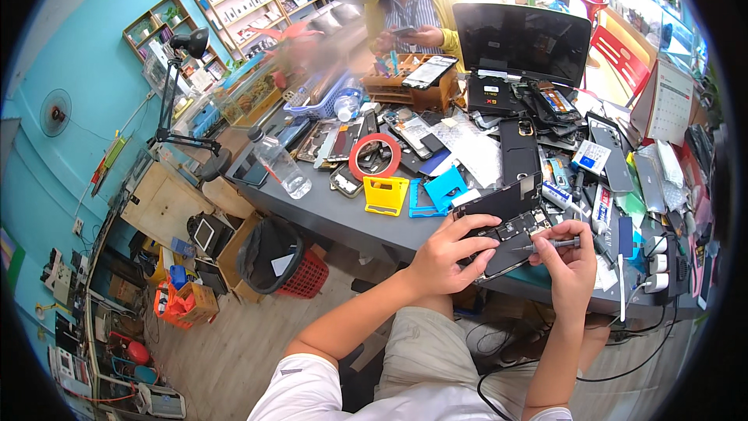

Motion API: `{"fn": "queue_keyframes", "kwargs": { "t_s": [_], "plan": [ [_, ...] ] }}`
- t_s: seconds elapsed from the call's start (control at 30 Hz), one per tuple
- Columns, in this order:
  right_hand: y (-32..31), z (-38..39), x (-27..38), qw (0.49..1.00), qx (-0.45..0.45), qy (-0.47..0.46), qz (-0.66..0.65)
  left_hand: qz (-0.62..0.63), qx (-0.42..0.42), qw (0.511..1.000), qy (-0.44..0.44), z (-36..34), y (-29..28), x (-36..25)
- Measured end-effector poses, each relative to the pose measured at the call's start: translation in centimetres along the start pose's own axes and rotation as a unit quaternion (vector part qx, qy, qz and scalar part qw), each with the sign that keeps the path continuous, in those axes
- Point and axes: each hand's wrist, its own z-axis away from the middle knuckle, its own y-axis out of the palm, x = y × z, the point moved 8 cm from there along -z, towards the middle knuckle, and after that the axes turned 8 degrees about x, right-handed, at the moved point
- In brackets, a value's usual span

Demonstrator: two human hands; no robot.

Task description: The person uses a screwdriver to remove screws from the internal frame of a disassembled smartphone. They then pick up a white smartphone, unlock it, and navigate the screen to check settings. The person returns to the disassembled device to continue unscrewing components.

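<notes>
An opened smartphone (510,257) is at the near edge of the desk, its inner boards bare and its dark screen panel (505,207) tilted up behind them. My left hand (446,257) grips the phone's left side, fingers reaching over its edge. Between the thumb and fingers of my right hand (570,265) is a thin grey screwdriver (559,244). Its tip points left, over the phone's lower part; whether it touches is too small to tell. Just beyond the phone stand a blue phone stand (446,189) and a yellow phone stand (386,196).
Phone parts, a red tape roll (375,156) and a water bottle (280,164) crowd the grey desk (327,214). Glue tubes (562,198) and chargers (657,263) lie to the right. Behind a black monitor (522,43) sits another person (413,12) holding a phone. A bin (269,257) stands below left.
</notes>
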Motion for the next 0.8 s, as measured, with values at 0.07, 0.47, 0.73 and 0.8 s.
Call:
{"fn": "queue_keyframes", "kwargs": {
  "t_s": [0.07,0.47,0.73,0.8],
  "plan": [
    [-0.02,-0.03,0.07,1.000,0.000,0.002,0.004,-0.012,-0.011,1.000,0.017,-0.08,-0.08,-0.05],
    [-0.20,-0.14,0.05,1.000,0.003,0.013,0.016,-0.021,0.011,1.000,-0.008,-0.24,0.30,0.01],
    [-0.18,-0.13,0.16,1.000,0.004,0.006,0.017,-0.018,0.011,1.000,-0.007,-0.20,0.32,0.09],
    [-0.20,-0.11,0.09,1.000,0.000,0.005,0.008,-0.018,0.015,1.000,-0.011,-0.20,0.36,0.12]
  ]
}}
